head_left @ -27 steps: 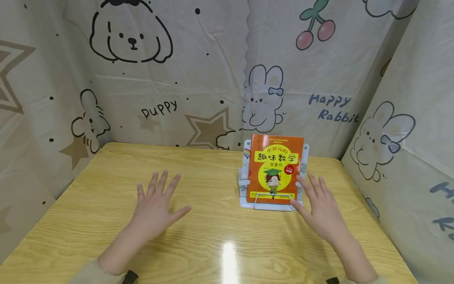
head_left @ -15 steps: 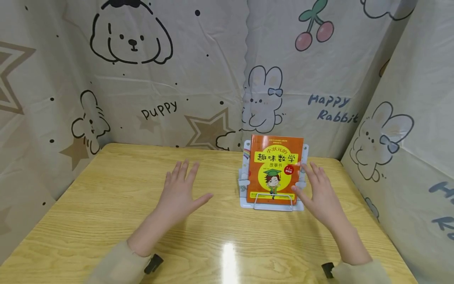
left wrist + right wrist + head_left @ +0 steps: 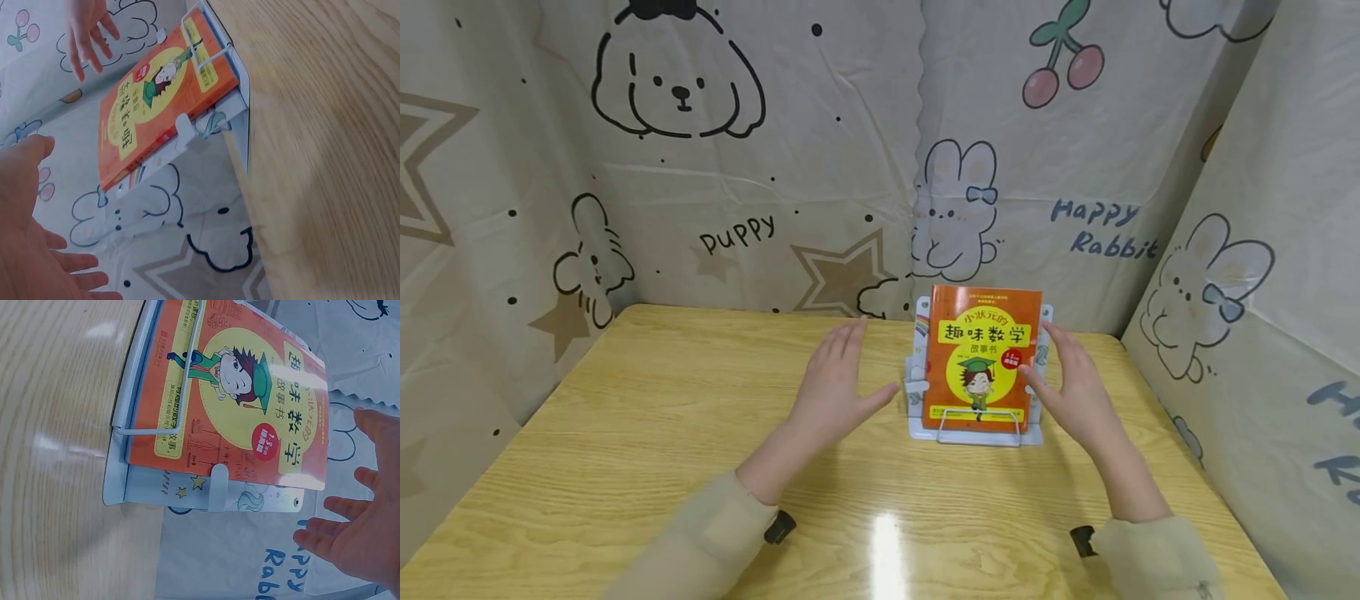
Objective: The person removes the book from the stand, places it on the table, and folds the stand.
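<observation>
An orange book [image 3: 947, 367] with a yellow circle and a cartoon child in a green cap leans on a light blue book stand [image 3: 917, 417]. A white wire bar [image 3: 150, 432] crosses the book's lower front, and small side clips [image 3: 185, 132] flank it. To the left of the stand, my left hand [image 3: 832, 387] hovers with fingers extended and thumb apart, holding nothing. My right hand [image 3: 1078, 400] is at the stand's right side, fingers extended and thumb toward the book. In the right wrist view a gap shows between that hand and the book.
The stand rests on a light wood table [image 3: 625, 433] near its back edge. A printed curtain [image 3: 820, 167] with puppies, rabbits and stars hangs behind and along both sides. Black straps [image 3: 780, 527] show at the sleeve cuffs.
My left hand has moved right and a little away from me, toward the stand. The right hand has shifted slightly forward. The book and stand have stayed put.
</observation>
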Tool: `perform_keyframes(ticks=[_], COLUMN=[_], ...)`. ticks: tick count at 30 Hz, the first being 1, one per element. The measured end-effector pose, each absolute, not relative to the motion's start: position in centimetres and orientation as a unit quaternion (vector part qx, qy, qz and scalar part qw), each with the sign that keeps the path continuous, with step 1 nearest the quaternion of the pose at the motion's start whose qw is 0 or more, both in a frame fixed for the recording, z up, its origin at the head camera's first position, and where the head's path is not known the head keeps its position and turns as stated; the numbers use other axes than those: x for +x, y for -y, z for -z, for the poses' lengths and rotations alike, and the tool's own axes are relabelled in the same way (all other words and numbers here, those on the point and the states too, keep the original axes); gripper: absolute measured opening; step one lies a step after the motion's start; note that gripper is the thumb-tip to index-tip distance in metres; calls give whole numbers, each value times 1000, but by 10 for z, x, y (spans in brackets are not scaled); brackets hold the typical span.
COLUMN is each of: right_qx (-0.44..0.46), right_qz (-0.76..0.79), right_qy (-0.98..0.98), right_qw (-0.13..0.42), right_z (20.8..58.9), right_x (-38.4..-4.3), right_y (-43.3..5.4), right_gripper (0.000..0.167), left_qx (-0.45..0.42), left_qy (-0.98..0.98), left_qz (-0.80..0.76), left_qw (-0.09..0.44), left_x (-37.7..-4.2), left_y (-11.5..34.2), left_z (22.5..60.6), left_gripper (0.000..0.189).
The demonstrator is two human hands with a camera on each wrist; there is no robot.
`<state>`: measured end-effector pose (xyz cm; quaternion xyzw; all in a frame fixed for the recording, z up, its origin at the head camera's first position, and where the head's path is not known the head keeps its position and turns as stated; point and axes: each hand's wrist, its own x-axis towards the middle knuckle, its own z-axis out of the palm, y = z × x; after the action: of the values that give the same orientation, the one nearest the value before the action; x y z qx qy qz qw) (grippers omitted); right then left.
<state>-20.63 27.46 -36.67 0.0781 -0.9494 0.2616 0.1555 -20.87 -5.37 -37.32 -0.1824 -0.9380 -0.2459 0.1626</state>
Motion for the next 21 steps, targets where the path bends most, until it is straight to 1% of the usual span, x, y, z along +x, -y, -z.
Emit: perform_keyframes(ticks=[6,11,14,18,21], right_qx=[55,56,62,49,33], right_qz=[-300,-323,-350,-384,-402], right_qy=[941,930,919,907,901], right_qw=[149,164,171,166,157], right_z=[371,375,376,378,380], right_x=[-216,-224,-230,-236,-239], right_y=[-277,-279,-281,-280,-279], right_gripper=[77,76,76,77,78], left_qx=[-177,-173,-176,-171,-157], left_qy=[932,918,908,892,878], left_qz=[274,320,344,383,426], left_qw=[160,156,164,168,151], left_x=[-219,-225,-229,-234,-235], left_y=[31,15,8,-3,-12], left_z=[378,379,384,391,395], left_gripper=[95,96,95,92,89])
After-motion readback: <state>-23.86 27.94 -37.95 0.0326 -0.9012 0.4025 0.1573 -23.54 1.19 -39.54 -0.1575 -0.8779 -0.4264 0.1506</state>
